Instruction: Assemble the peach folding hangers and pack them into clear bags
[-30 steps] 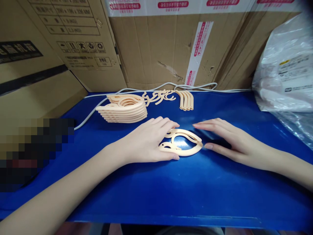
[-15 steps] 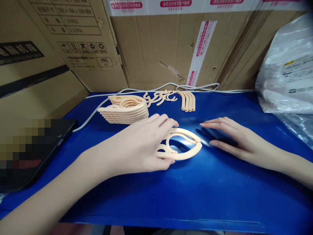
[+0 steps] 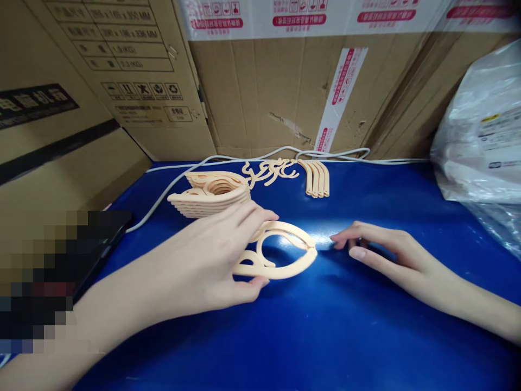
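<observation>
Left hand (image 3: 205, 258) is grasping the cream plastic leaf-shaped frame (image 3: 293, 270), thumb pressing its near edge, fingers lying over its far edge. Right hand (image 3: 411, 260) is free, fingers loosely curling and parted, just off the frame's tip. Relative to the frame: brown cardboard box (image 3: 264, 81) is standing behind; crumpled translucent plastic bag (image 3: 484, 125) is sitting far right; stack of similar cream frames (image 3: 211, 209) is resting behind-left; four bent cream bars (image 3: 317, 179) and tangled cream hooks (image 3: 272, 172) are lying behind. Both palms are facing downward, fingers pointing inward.
</observation>
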`<state>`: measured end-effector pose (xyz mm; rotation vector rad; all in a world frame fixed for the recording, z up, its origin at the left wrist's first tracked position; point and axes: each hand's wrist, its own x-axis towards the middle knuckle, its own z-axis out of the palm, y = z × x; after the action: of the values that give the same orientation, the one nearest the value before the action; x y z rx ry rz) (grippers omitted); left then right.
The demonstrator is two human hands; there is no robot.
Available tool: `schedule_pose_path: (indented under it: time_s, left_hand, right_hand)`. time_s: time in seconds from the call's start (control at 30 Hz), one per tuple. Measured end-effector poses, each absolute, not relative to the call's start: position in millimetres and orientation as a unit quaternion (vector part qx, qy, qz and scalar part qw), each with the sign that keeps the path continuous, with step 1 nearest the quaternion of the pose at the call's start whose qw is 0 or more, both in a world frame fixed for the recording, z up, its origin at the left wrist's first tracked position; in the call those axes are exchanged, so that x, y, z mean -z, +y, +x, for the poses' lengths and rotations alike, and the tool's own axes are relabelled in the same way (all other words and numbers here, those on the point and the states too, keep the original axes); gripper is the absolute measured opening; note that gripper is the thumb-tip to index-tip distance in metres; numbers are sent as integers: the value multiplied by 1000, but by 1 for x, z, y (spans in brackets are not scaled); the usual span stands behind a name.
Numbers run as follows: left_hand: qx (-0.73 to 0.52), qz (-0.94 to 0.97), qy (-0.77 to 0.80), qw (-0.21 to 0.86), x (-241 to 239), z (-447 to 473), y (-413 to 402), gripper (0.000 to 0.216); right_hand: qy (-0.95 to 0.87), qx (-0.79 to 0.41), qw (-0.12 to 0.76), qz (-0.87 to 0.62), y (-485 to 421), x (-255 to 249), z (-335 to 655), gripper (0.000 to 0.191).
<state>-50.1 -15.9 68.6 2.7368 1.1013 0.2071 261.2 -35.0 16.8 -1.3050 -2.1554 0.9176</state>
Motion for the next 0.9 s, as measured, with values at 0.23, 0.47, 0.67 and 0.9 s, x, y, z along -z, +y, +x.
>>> schedule_pose_path:
  time_s: [0.23,0.47,0.67,0.9]
  left_hand:
    - [-99,933,330,103,-61,-31,-12,49]
    - [-108,934,327,92,-61,-39,-9,60]
    - [-93,936,329,82,-61,-40,-10,60]
    - [-78,937,338,34,-72,-51,-16,59]
  right_hand:
    - [-604,-623,227,-442,-22,-27,216,39]
    - [-582,-657,237,-416,-13,-28,213,33]
    - [-589,-660,236,-403,-13,-28,209,36]
    - [-661,-578,240,-414,-11,-25,215,40]
